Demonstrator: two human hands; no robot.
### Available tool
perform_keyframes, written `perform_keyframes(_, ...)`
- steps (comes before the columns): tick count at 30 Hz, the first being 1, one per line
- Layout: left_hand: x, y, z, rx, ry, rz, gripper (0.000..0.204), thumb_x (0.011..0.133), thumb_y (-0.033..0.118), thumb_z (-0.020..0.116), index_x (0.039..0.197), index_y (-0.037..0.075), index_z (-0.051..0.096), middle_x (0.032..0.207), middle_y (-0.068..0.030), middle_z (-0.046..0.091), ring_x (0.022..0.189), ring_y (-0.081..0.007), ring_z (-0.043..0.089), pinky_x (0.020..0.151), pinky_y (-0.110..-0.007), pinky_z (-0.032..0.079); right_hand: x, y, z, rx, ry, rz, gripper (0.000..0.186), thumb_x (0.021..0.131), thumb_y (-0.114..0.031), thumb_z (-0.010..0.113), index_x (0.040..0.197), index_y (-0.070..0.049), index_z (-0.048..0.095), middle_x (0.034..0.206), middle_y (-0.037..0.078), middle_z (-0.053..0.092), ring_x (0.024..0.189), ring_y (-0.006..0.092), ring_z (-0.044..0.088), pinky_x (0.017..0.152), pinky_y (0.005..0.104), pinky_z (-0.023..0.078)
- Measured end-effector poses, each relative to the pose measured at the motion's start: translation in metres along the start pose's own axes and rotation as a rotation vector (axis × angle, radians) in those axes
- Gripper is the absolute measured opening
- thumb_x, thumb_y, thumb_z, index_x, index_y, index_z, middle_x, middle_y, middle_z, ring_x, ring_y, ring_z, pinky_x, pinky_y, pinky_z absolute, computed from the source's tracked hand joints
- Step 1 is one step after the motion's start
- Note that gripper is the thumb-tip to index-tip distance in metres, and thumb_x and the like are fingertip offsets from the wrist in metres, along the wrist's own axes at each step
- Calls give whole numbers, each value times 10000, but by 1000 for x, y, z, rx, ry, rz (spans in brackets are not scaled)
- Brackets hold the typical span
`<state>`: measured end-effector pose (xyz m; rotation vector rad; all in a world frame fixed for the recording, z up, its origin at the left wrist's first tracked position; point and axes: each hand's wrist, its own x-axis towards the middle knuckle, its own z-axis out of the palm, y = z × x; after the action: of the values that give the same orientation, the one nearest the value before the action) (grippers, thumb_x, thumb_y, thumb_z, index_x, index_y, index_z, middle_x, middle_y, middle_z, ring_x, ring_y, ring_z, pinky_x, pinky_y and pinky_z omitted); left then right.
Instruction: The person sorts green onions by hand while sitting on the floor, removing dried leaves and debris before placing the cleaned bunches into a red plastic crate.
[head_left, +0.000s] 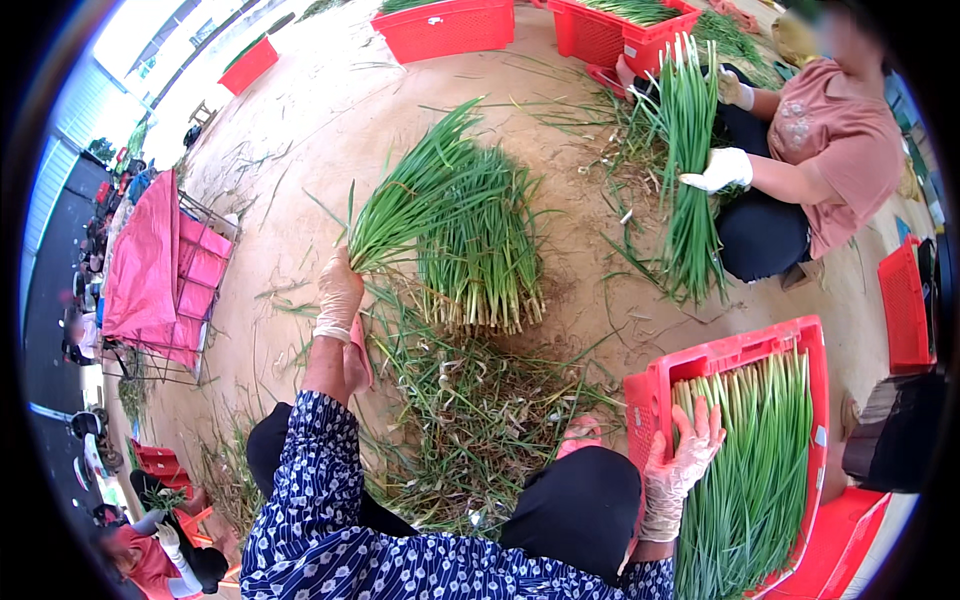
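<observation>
My left hand [341, 290], in a thin clear glove, is closed around the base of a bunch of garlic chives [415, 195], whose green leaves fan up and to the right. The leaf ends lie over a thick pile of garlic chives [482, 250] on the ground, its pale stem ends toward me. At the lower right, my gloved right hand [682, 462] is open, fingers spread, resting at the left edge of a red plastic crate [648, 398]. Packed chives [750, 460] fill this crate in rows, pale ends at the far side.
Loose trimmings [470, 420] cover the ground between my knees. A co-worker [835, 140] in white gloves holds a long chive bunch [690, 170] at the right. Red crates [445, 32] stand at the back, and a pink-covered cart [155, 275] is on the left.
</observation>
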<state>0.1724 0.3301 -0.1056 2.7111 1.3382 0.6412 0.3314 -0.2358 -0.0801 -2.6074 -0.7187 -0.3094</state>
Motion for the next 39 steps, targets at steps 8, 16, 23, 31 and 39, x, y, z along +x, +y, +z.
perform_keyframes(8, -10, 74, -100, 86, 16, 276, 436, 777, -38, 577, 1202, 50, 610, 926, -217, 676, 861, -417, 666, 737, -492, 536, 30, -84, -7, 1523, -525, 234, 433, 880, -131, 710, 1286, -12, 618, 1336, 124, 618, 1290, 271, 546, 1117, 395, 393)
perform_keyframes(16, -49, 139, -162, 54, -106, 457, 524, 743, -69, 573, 1244, 83, 585, 1010, -208, 672, 924, -409, 660, 763, -481, 535, 47, -135, 90, 2058, -1208, 303, 693, 909, -300, 743, 1472, -52, 424, 1441, 140, 513, 1251, 248, 557, 1017, 384, 477)
perform_keyframes(23, -114, 165, -176, 165, -226, 563, 545, 788, -29, 556, 1313, 115, 557, 972, -163, 641, 851, -374, 658, 735, -486, 532, 48, -148, 128, 2588, -1146, 280, 892, 791, -637, 692, 1463, -113, 431, 1442, 125, 516, 1303, 313, 517, 1027, 587, 459)
perform_keyframes(31, -181, 168, -188, 284, -120, 885, 599, 817, 44, 608, 1405, 60, 496, 811, -69, 532, 683, -243, 582, 601, -371, 496, 45, -135, 129, 2844, -757, 547, 866, 827, -537, 713, 1426, 14, 418, 1416, 182, 536, 1271, 344, 552, 1080, 543, 457)
perform_keyframes(39, -222, 138, -188, 128, -454, 684, 813, 797, -5, 659, 1530, 42, 309, 981, -144, 563, 874, -345, 611, 717, -438, 526, 54, -145, 124, 2840, -767, 431, 758, 950, -426, 632, 1501, -1, 330, 1499, 198, 450, 1336, 352, 493, 1107, 543, 427)
